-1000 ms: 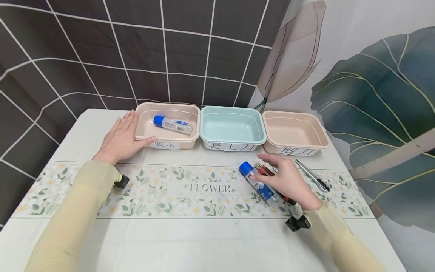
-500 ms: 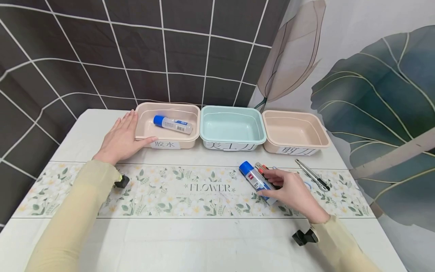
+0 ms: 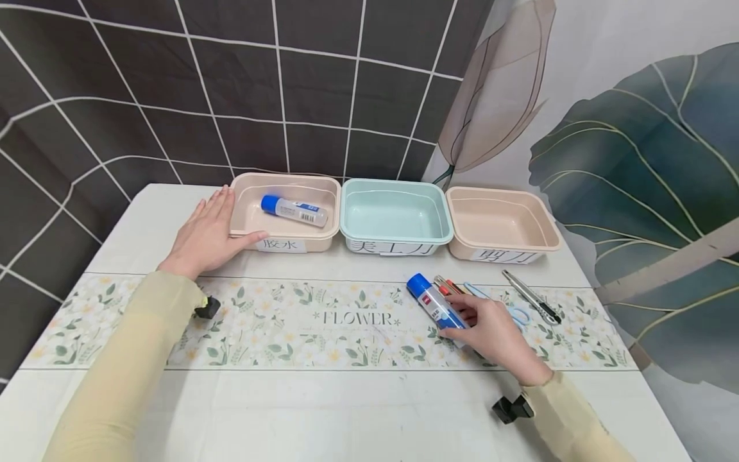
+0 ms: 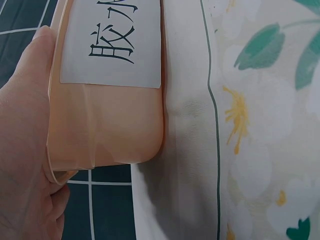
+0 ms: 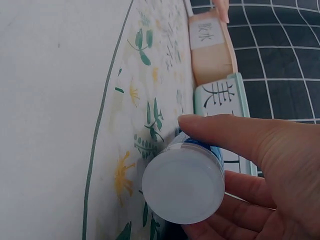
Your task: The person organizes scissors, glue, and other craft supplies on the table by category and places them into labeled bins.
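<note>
My left hand [image 3: 203, 232] rests against the left side of a peach plastic tub [image 3: 314, 245], its fingers straight and its thumb along the front rim. A clear glue bottle with a blue cap [image 3: 291, 211] lies inside that tub. My right hand [image 3: 498, 333] grips a second blue-capped glue bottle [image 3: 435, 306] between thumb and fingers, low over the flowered strip. Its round base [image 5: 183, 186] faces the right wrist camera. Beside it, partly behind my fingers, lie red-marked utility knives [image 3: 450, 285] and light blue scissors [image 3: 519, 314].
A mint tub [image 3: 395, 218] and another peach tub [image 3: 501, 221] continue the row rightward, each with a paper label. A utility knife [image 3: 531, 296] lies right of the scissors. Dark grid cloth [image 3: 317, 83] hangs behind the white table [image 3: 323, 410].
My right hand has drawn back slightly toward its wrist side and closed round the glue bottle, uncovering more of the scissors. My left hand stays at the tub.
</note>
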`<move>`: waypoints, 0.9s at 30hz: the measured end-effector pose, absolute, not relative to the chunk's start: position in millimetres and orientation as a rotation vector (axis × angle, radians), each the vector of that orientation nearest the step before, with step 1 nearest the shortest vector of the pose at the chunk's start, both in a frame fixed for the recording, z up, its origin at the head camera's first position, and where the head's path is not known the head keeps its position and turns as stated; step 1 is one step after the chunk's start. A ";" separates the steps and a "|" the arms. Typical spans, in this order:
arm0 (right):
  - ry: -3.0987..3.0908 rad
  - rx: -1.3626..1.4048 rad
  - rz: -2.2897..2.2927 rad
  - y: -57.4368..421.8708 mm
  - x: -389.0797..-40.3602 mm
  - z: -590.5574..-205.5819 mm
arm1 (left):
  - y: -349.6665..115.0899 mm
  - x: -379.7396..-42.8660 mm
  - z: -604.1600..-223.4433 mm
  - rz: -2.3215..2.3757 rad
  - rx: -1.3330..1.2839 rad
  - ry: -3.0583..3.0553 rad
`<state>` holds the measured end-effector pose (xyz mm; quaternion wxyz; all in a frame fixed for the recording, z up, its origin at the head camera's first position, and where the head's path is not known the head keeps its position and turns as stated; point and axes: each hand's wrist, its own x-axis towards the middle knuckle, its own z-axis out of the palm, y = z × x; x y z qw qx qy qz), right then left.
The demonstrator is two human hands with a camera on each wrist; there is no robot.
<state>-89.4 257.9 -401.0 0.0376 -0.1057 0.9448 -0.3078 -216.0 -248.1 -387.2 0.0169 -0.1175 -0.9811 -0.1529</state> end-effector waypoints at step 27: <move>2.908 -0.362 -1.039 256.3 -88.7 -402.1 | -247.6 -214.8 -387.0 -0.496 -0.364 -3.044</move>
